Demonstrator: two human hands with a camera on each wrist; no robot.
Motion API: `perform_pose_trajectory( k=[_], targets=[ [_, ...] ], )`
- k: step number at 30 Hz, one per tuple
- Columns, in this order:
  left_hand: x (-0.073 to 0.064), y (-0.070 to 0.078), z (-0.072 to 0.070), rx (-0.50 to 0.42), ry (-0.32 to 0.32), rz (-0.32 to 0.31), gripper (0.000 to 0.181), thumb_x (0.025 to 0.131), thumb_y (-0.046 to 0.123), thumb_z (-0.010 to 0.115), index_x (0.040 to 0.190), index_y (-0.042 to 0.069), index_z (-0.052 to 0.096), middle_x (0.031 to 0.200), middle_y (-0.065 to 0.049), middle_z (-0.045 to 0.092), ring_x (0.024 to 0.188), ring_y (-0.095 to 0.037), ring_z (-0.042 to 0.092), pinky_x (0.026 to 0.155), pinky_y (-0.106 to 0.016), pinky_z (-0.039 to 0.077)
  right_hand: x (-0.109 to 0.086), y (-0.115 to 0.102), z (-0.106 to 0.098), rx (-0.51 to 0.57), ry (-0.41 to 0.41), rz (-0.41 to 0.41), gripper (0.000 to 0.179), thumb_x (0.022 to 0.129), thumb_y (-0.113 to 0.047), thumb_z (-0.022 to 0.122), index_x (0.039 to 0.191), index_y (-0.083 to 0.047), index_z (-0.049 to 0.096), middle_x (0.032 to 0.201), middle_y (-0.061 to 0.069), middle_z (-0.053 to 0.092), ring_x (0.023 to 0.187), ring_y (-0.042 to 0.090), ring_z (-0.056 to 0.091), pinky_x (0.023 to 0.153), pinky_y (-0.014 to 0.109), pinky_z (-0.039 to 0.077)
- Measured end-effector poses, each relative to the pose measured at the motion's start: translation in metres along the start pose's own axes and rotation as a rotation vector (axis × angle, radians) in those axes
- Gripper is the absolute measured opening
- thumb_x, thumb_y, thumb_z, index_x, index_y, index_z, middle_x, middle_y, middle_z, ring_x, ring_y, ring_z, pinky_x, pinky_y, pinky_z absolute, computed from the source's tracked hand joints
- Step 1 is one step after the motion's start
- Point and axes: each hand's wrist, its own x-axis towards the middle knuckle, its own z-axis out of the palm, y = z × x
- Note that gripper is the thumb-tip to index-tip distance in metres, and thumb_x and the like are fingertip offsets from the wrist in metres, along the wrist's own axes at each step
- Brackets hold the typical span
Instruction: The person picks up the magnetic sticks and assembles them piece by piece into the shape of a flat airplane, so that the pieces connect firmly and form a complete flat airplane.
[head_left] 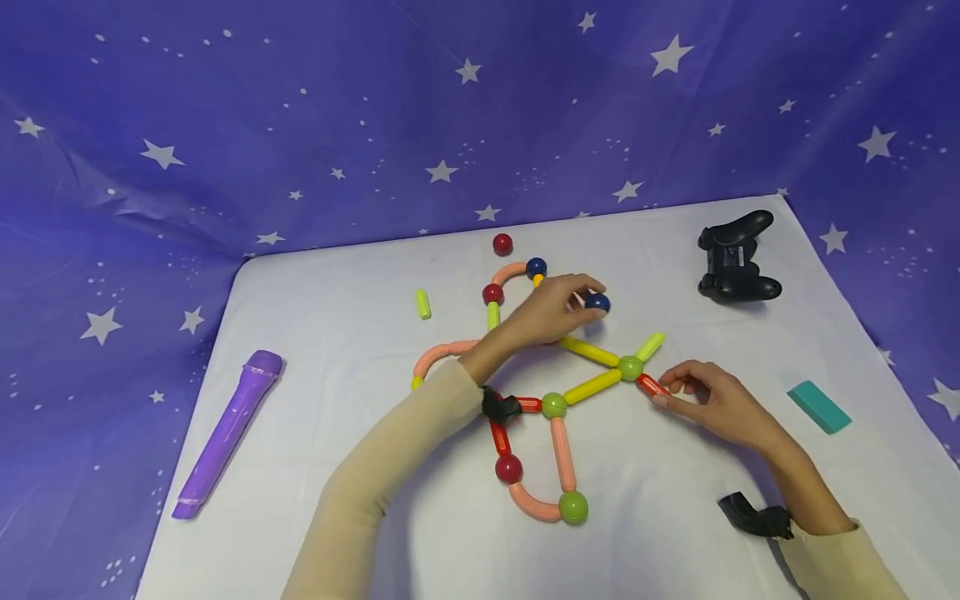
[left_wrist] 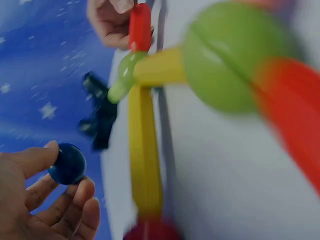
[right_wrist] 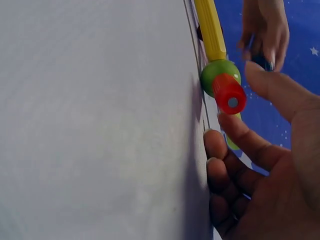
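My left hand [head_left: 550, 310] pinches a dark blue ball [head_left: 598, 303] between thumb and fingertips, over the upper part of a flat figure of magnetic rods and balls. The left wrist view shows the same ball [left_wrist: 69, 164] at the fingertips. At the figure's right end, a red rod [head_left: 650, 385] sticks out from a green ball [head_left: 631, 367]. My right hand [head_left: 723, 408] has its thumb and index fingertip right beside that rod. In the right wrist view its magnet end [right_wrist: 232, 102] shows bare, with a gap to the thumb. Two yellow rods [head_left: 592, 387] run from the green ball.
Near the back edge lie a loose red ball [head_left: 502, 244] and a light green rod [head_left: 423, 305]. A purple toy microphone [head_left: 228, 437] lies left. At right are a black game controller [head_left: 731, 258] and a teal block [head_left: 819, 407]. Starry purple cloth [head_left: 375, 125] hangs behind.
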Motion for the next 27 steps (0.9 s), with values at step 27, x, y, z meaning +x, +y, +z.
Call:
perform_pose_trajectory(
  k=[27],
  targets=[
    [0.076,0.031,0.081,0.065,-0.27,0.002,0.037,0.096,0.031,0.062,0.131,0.018,0.058,0.109,0.003,0.065,0.093,-0.004,0.056,0.079,-0.01,0.041,-0.004,0.013,0.001,0.022,0.006,-0.128,0.024,0.079,-0.016,0.082,0.096,-0.021,0.066,0.087,-0.003,0.055,0.086,0.011,0.043,0.077,0.022,0.034]
  ],
)
